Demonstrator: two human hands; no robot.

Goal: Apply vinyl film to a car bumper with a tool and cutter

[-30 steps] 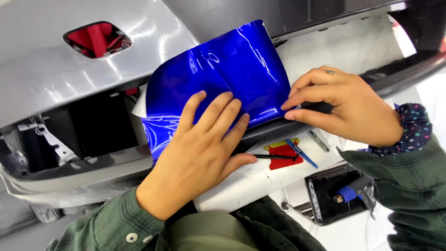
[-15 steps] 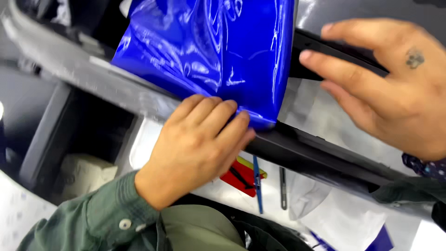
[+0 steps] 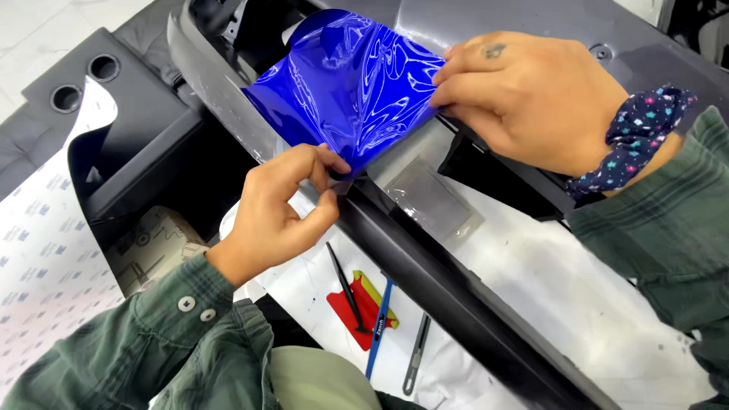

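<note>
Nearest the camera, on the white backing paper spread below the bumper, lie a small red and yellow plastic squeegee, a thin black pointed tool laid across it, a blue-handled knife and a slim grey metal blade. Above them the left hand, in a green sleeve, is closed in a pinch, thumb and forefinger gripping the lower corner of the glossy blue vinyl film, right at the dark lower edge of the grey plastic car bumper. The film lies over the bumper's sloping face, rippled and lifted, not pressed flat. Farther up, the right hand, with a dark spotted band at the wrist, has its fingers curled onto the film's right edge, holding it. The sheet looks thin, light and limp, likely stretchy and easily creased or marked, so corners and edges seem the sound places to grip, keeping it taut between both hands.
</note>
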